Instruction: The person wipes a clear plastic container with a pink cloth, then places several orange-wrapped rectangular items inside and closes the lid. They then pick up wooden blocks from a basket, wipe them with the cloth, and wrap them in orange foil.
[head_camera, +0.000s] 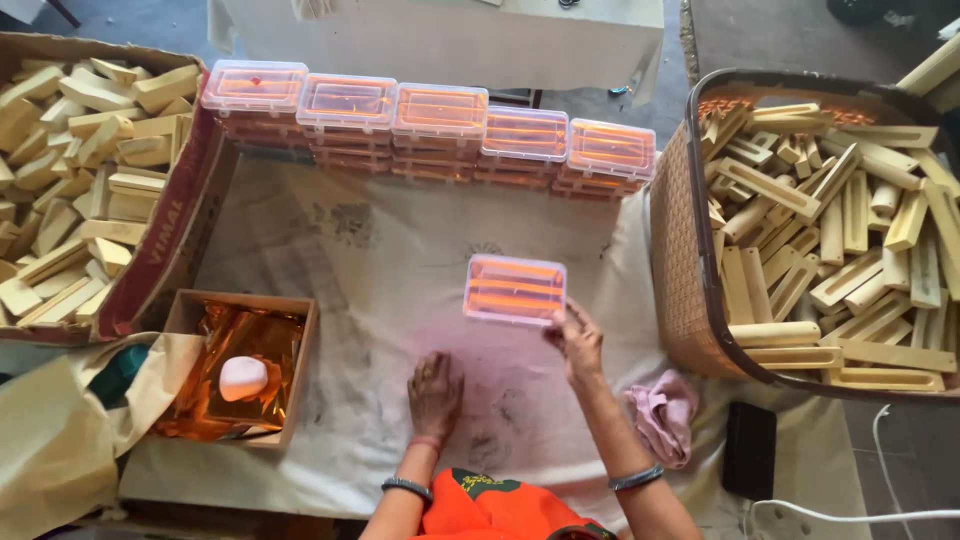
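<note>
On the pale cloth (400, 260) in front of the person, a clear plastic box (515, 290) of orange sticks lies flat. The right hand (576, 340) pinches its near right corner, apparently with the fingertips only. The left hand (436, 392) rests flat and released on the cloth, just beside. A row of stacked boxes (430, 125) stands behind.

Bare forearms wear dark bangles (406, 487), a red thread, and orange clothing (495, 510).

Left hand (436, 392) rests flat, palm down; right hand (577, 340) reaches forward, fingers curled.
</note>
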